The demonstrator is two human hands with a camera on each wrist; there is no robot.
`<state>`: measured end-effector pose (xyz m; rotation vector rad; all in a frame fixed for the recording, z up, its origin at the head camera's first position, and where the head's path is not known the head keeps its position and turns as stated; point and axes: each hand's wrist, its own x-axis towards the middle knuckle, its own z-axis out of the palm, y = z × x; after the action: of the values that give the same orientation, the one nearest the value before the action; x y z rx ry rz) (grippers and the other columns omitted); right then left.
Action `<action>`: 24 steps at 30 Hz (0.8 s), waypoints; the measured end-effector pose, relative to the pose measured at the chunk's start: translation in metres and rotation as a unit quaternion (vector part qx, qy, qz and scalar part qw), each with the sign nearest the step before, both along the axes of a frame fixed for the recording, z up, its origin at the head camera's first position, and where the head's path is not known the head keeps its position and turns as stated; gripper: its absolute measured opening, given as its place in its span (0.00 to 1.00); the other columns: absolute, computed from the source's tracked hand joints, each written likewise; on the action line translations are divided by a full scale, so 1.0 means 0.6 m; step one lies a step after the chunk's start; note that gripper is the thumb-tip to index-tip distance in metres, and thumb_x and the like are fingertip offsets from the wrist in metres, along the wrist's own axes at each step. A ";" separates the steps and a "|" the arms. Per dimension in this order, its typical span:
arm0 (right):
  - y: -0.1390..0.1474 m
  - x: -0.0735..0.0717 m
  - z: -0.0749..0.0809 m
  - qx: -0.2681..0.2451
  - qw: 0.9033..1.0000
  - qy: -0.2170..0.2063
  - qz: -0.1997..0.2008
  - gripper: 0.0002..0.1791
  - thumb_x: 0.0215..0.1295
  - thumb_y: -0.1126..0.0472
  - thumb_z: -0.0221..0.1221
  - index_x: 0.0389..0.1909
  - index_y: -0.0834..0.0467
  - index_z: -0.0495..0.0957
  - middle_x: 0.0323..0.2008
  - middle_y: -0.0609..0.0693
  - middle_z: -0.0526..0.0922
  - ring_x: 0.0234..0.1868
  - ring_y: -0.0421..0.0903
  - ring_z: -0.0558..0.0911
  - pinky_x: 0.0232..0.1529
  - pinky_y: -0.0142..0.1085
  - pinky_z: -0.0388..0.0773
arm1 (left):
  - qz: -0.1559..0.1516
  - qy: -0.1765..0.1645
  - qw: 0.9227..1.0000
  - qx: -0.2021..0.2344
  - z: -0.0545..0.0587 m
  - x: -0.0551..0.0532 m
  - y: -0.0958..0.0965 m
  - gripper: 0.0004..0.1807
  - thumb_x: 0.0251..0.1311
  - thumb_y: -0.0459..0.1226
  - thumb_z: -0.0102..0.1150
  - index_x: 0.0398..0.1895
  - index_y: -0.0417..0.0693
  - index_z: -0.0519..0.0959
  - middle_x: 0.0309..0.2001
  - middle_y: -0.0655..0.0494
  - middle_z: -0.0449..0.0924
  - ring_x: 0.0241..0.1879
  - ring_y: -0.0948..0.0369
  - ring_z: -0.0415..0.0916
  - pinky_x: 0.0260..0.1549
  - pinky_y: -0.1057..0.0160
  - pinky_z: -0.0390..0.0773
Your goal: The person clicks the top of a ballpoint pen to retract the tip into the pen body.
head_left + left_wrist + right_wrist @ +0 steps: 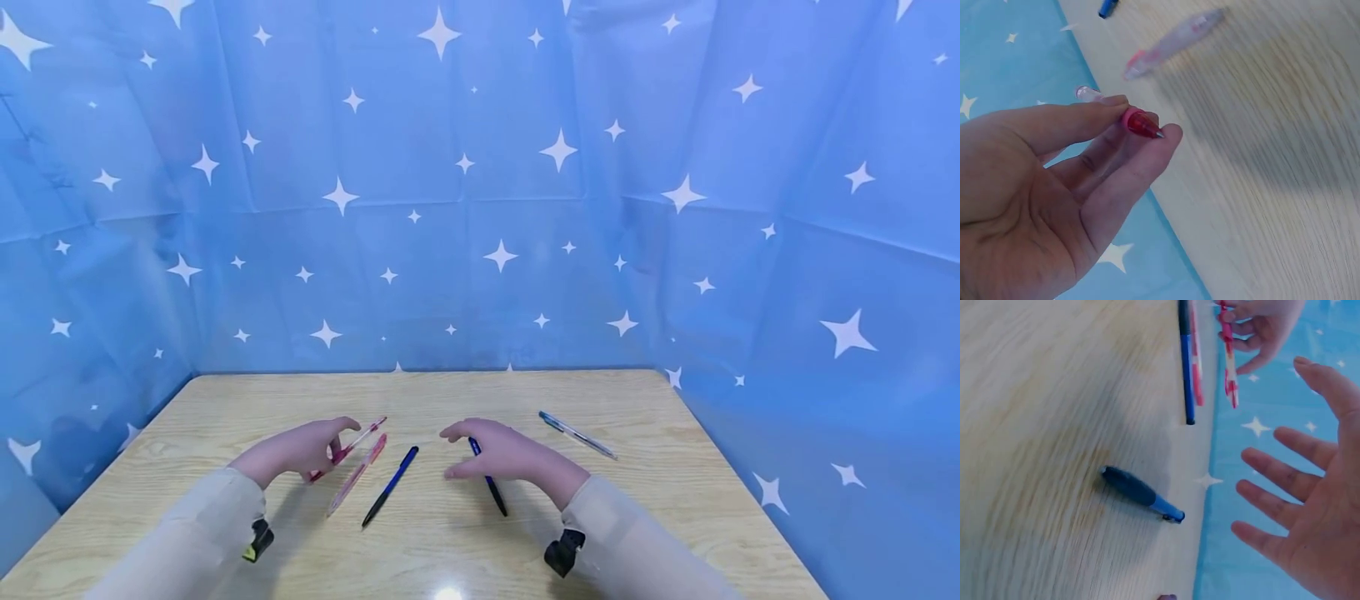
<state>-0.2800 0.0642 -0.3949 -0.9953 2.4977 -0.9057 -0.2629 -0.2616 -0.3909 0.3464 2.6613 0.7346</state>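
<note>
My left hand (pixel 300 448) pinches a red-and-clear pen (pixel 367 432) between thumb and fingers, above the left part of the table. In the left wrist view the metal tip of this pen (pixel 1144 124) points toward the camera. Beside that hand lies a pink pen (pixel 358 475), and right of it a blue pen (pixel 391 486) with a black grip. My right hand (pixel 504 452) hovers with spread fingers over a second blue pen (pixel 495 495), partly hidden by it in the head view. Nothing is in its fingers; the right wrist view shows that blue pen (pixel 1138 490) lying apart from them.
A clear pen with a blue end (pixel 579 436) lies right of my right hand. The wood-grain table (pixel 450 392) ends at a blue curtain (pixel 420 167) with white stars, which also hangs along both sides.
</note>
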 end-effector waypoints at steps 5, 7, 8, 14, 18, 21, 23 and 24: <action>0.003 0.001 0.004 -0.050 0.998 -0.021 -0.011 0.33 0.60 0.47 0.67 0.66 0.48 0.70 0.60 0.46 0.75 0.64 0.50 0.70 0.62 0.52 0.67 | 0.001 0.015 1.000 0.020 0.009 0.005 0.021 0.35 0.53 0.16 0.58 0.67 0.40 0.66 0.38 0.47 0.75 0.22 0.54 0.75 0.20 0.58 0.80; 0.005 0.001 0.005 -0.069 0.997 -0.026 -0.017 0.33 0.60 0.47 0.67 0.66 0.48 0.70 0.60 0.43 0.75 0.64 0.49 0.70 0.63 0.54 0.65 | -0.003 0.024 0.999 0.029 0.012 0.009 0.031 0.34 0.54 0.17 0.58 0.66 0.39 0.67 0.38 0.47 0.75 0.22 0.54 0.75 0.20 0.58 0.79; 0.006 0.000 0.005 -0.079 0.996 -0.025 -0.020 0.34 0.60 0.46 0.67 0.66 0.47 0.70 0.59 0.42 0.75 0.64 0.49 0.70 0.64 0.54 0.64 | -0.006 0.030 0.999 0.033 0.013 0.012 0.036 0.33 0.54 0.17 0.58 0.66 0.39 0.68 0.38 0.48 0.76 0.23 0.54 0.75 0.20 0.58 0.79; 0.013 0.000 0.013 -0.120 0.992 -0.003 -0.034 0.34 0.59 0.47 0.68 0.66 0.45 0.70 0.58 0.42 0.76 0.62 0.46 0.70 0.65 0.52 0.63 | -0.026 0.070 0.997 0.035 0.016 0.023 0.070 0.30 0.55 0.19 0.61 0.63 0.36 0.71 0.37 0.52 0.76 0.26 0.59 0.75 0.21 0.61 0.78; 0.014 0.003 0.019 -0.151 0.988 0.006 -0.040 0.33 0.58 0.51 0.70 0.65 0.47 0.71 0.58 0.45 0.76 0.61 0.47 0.72 0.64 0.52 0.65 | -0.046 0.099 0.993 0.046 0.017 0.027 0.090 0.27 0.55 0.20 0.62 0.61 0.33 0.73 0.36 0.53 0.77 0.27 0.61 0.75 0.22 0.63 0.77; 0.014 0.003 0.018 -0.170 0.984 0.009 -0.049 0.33 0.58 0.53 0.70 0.64 0.49 0.72 0.57 0.46 0.77 0.61 0.48 0.72 0.63 0.53 0.66 | -0.061 0.109 0.990 0.065 0.019 0.030 0.105 0.26 0.55 0.20 0.63 0.59 0.31 0.74 0.35 0.52 0.77 0.26 0.60 0.75 0.22 0.63 0.77; 0.014 0.004 0.018 -0.182 0.981 0.007 -0.059 0.33 0.58 0.54 0.70 0.65 0.49 0.72 0.57 0.46 0.78 0.60 0.49 0.73 0.62 0.53 0.66 | -0.071 0.118 0.988 0.072 0.020 0.033 0.114 0.25 0.55 0.20 0.63 0.59 0.31 0.74 0.34 0.54 0.77 0.26 0.60 0.76 0.21 0.64 0.77; 0.014 0.005 0.018 -0.189 0.980 0.007 -0.063 0.33 0.58 0.55 0.70 0.65 0.49 0.72 0.56 0.46 0.78 0.60 0.49 0.73 0.62 0.54 0.66 | -0.077 0.126 0.986 0.076 0.022 0.034 0.118 0.25 0.55 0.20 0.63 0.59 0.31 0.75 0.34 0.54 0.77 0.27 0.60 0.76 0.22 0.65 0.77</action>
<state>-0.2772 0.0728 -0.3841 -0.9561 2.4739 -1.4595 -0.2428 -0.1906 -0.3779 0.7207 2.7751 0.8990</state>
